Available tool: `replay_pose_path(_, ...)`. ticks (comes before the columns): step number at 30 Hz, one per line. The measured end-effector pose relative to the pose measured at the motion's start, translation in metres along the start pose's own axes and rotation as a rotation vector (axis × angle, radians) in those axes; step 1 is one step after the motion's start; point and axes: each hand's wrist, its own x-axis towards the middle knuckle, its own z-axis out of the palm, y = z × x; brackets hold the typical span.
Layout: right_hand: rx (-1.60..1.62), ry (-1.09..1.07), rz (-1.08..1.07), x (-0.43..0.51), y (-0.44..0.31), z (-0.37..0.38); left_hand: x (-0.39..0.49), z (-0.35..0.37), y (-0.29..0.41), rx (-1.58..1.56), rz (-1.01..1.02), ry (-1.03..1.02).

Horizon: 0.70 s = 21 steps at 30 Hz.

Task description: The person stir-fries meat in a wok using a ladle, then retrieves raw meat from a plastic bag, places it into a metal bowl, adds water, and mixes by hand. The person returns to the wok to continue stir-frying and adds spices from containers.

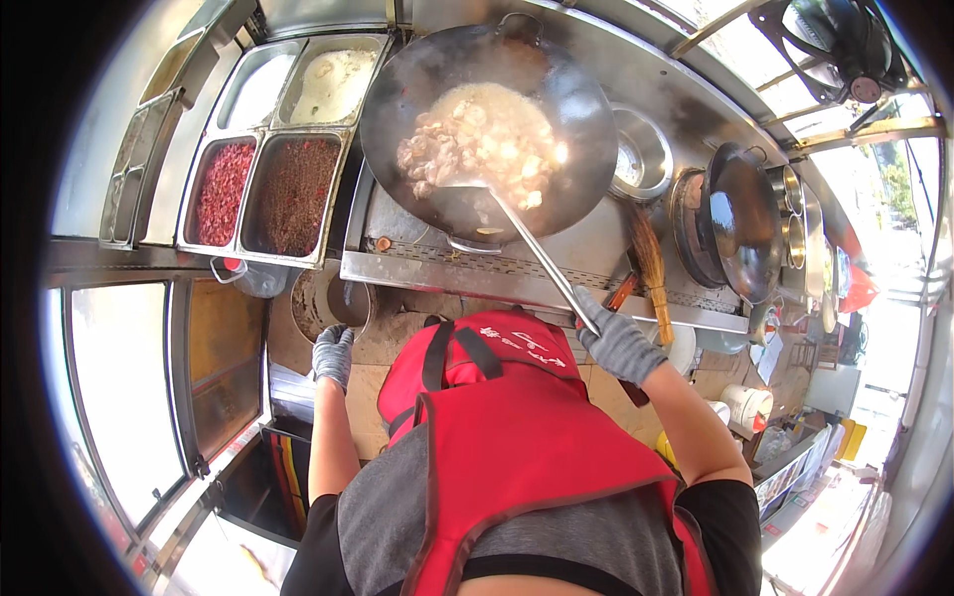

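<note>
My right hand point(624, 344), in a grey knit glove, grips the long metal handle of a wok ladle point(533, 242). A dark handle end sticks out below the fist. The ladle's head rests among pale chunks of meat point(440, 153) in cloudy, steaming liquid inside a large wok point(581, 171). Gloved in the same grey knit, my left hand point(333, 356) hangs at waist height, apart from the wok. Its fingers look curled and its palm is hidden. Closest to it in the picture is a round, stained basin point(309, 305) lower down.
Left of the wok, steel pans point(341, 134) hold red chopped pieces point(223, 190), dark flakes point(292, 194) and pale contents. To the right stand a metal pot point(659, 153), a bristle brush point(650, 272) and a second wok point(741, 223). The stove's metal edge point(447, 279) runs before my red apron.
</note>
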Motion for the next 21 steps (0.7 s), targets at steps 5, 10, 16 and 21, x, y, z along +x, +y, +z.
replay_pose_path(5, 0.098, 0.181, -0.114, 0.026, 0.004, 0.028, -0.003, -0.021, -0.012, -0.103, -0.014, -0.026)
replay_pose_path(10, 0.139, 0.345, -0.091, 0.015, -0.004, 0.026, -0.023, -0.052, -0.021, -0.016, 0.021, -0.043)
replay_pose_path(16, 0.217, 0.414, 0.091, 0.064, 0.002, 0.052, -0.006, -0.055, -0.017, 0.155, -0.109, -0.208)
replay_pose_path(21, 0.261, 0.431, 0.137, 0.066, 0.006, 0.082, 0.012, -0.046, 0.017, 0.261, 0.070, -0.325)
